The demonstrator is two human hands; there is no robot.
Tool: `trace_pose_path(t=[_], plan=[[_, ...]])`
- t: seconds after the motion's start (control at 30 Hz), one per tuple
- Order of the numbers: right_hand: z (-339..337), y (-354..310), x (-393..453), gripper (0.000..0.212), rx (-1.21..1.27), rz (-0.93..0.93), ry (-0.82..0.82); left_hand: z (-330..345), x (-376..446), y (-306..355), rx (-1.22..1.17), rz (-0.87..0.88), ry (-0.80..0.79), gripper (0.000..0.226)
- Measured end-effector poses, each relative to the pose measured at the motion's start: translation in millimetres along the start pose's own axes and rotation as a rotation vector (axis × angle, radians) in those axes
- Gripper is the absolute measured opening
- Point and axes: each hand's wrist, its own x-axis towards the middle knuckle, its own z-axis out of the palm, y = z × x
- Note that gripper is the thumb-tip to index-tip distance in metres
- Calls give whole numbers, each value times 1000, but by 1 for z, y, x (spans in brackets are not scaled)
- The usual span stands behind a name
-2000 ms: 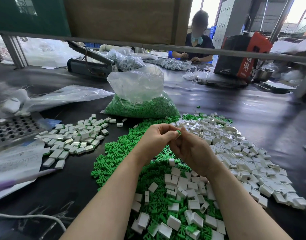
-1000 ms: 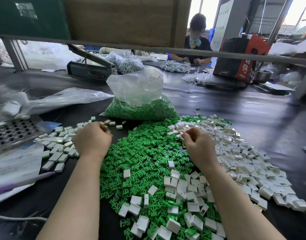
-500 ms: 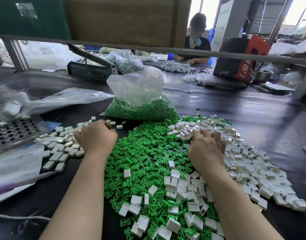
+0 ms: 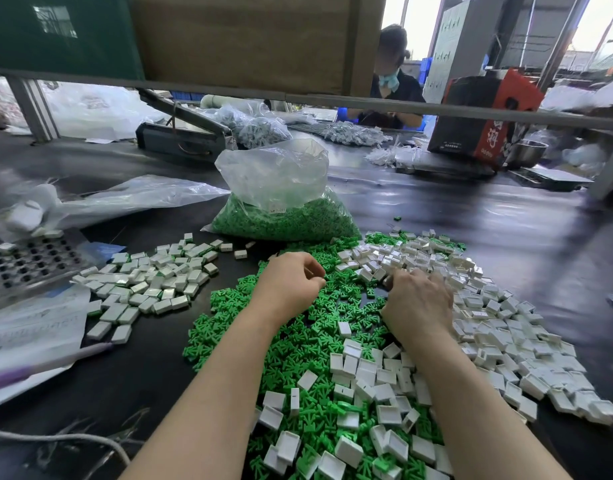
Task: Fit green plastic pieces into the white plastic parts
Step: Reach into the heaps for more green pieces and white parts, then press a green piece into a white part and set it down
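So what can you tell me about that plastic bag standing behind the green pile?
The plastic bag is clear, thin, crinkled film, standing upright on the dark table just beyond the loose green pieces. Its lower part bulges with small green plastic pieces like those spilled in front of it; the upper part is empty, puffed film, loosely bunched at the top. A small white label shows on its front. The loose pile reaches its base, and neither hand touches it.
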Motion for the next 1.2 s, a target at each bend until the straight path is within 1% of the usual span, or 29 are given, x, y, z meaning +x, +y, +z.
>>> trace_pose_path(t=[0.13, 0.17, 0.23, 0.27, 0.3, 0.37, 0.4, 0.47, 0.57, 0.63, 0.7, 0.73, 0.83, 0.87, 0.9, 1.0, 1.1, 1.2], plan=[[0, -1, -1, 14, -14, 4, -39, 1, -1, -1, -1, -3, -30, 7], [0, 0, -1, 15, -1, -5, -21, 2, -2, 0, -15, -5, -38, 7], [2, 1, 1, 14, 77, -43, 66, 2, -3, 3, -68, -15, -58, 5], [1, 1, 1, 13, 170, -67, 97, 3, -3, 5, -105, -23, -69, 4], [0, 0, 2, 14, 333, -91, 98, 4, -3, 6, -155, -34, -84, 5], [-6, -4, 0, 16, 759, -123, 13, 6, -4, 9, -307, -69, -123, 7], [-9, -6, -2, 19, 919, -134, -21, 7, -5, 11, -402, -91, -144, 10], [-10, -10, -4, 23, 1022, -163, -36, 9, -7, 16, -582, -120, -161, 14], [-7, -14, -4, 27, 1064, -197, -19, 11, -6, 17, -672, -104, -103, 16], [-4, -15, -3, 28, 1061, -218, -16, 10, -6, 15, -711, -103, -70, 14], [0, -14, -1, 26, 990, -225, -17, 7, -5, 12, -795, -125, -66, 11], [1, -12, 0, 26, 890, -239, -21, 6, -5, 10, -843, -134, -74, 11], [4, -11, 0, 36, 359, -306, -120, 4, -4, 5, -953, -150, -99, 11], [4, -12, -1, 39, 239, -326, -157, 4, -4, 5, -985, -153, -109, 12], [3, -13, -1, 40, 182, -342, -181, 3, -4, 5, -1019, -152, -124, 14], [2, -15, -1, 31, 202, -370, -180, 2, -6, 5, -1098, -137, -178, 25], [1, -16, -2, 17, 237, -369, -162, 2, -6, 4, -1105, -132, -184, 32], [2, -16, -3, 16, 219, -374, -141, 2, -6, 6, -1086, -134, -181, 33]])
